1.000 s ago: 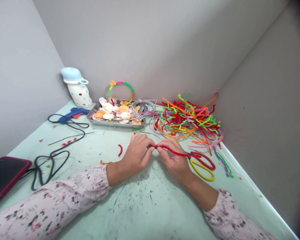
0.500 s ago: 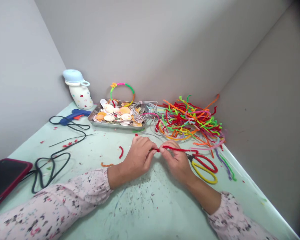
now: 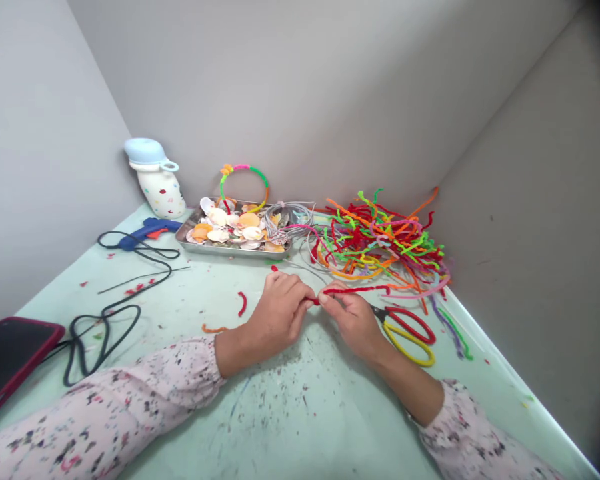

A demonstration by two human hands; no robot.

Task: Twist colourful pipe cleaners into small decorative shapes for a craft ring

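A red pipe cleaner (image 3: 357,289) runs between my hands over the middle of the table. My left hand (image 3: 283,307) pinches it near the centre, and a red tip shows beyond the knuckles. Close beside it, my right hand (image 3: 350,313) grips the same pipe cleaner between thumb and fingers, its long free end pointing right. Scissors (image 3: 413,333) with one red and one yellow handle loop lie just right of my right hand, their blades mostly hidden by it. Short red (image 3: 242,305) and orange (image 3: 214,329) pipe cleaner scraps lie left of my left hand.
Behind my hands stands a metal tray (image 3: 230,252) of seashells, with a colourful hoop (image 3: 269,180) and coiled grey wire (image 3: 300,217). A pipe cleaner heap (image 3: 385,240) lies right. Leftward are a bottle (image 3: 157,183), a blue glue gun (image 3: 147,232), a black cord (image 3: 105,313) and a phone (image 3: 15,360).
The free end of the red pipe cleaner has swung up slightly, and my right hand has turned a little. My left hand keeps its place.
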